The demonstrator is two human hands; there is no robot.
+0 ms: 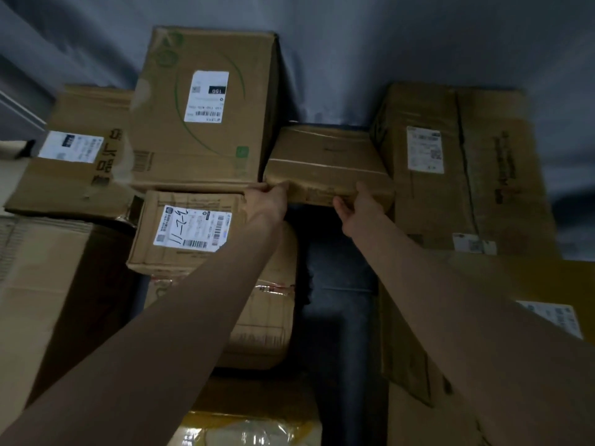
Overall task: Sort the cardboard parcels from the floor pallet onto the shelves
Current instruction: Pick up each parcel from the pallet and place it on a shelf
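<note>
Flat parcel point(325, 162): wedged between two taller boxes, its near edge jutting over a dark gap.
Left hand point(269, 199): grip grasping the flat parcel's near left corner, fingers curled along the edge.
Right hand point(357, 209): grip grasping the near right edge, thumb on the front face, fingers hidden underneath.
Left neighbour: tall box with green print point(199, 107), touching the parcel's left side.
Right neighbour: large taped box point(460, 162), pressed against the parcel's right side.
Below left: box marked 11-2-4 point(186, 230) sits under the green-print box, partly covered by the left forearm.
Far left: box with black characters point(77, 149), tilted.
Behind: grey sheeting point(354, 59).
Bottom: yellow-wrapped package point(248, 428), blurred.
</note>
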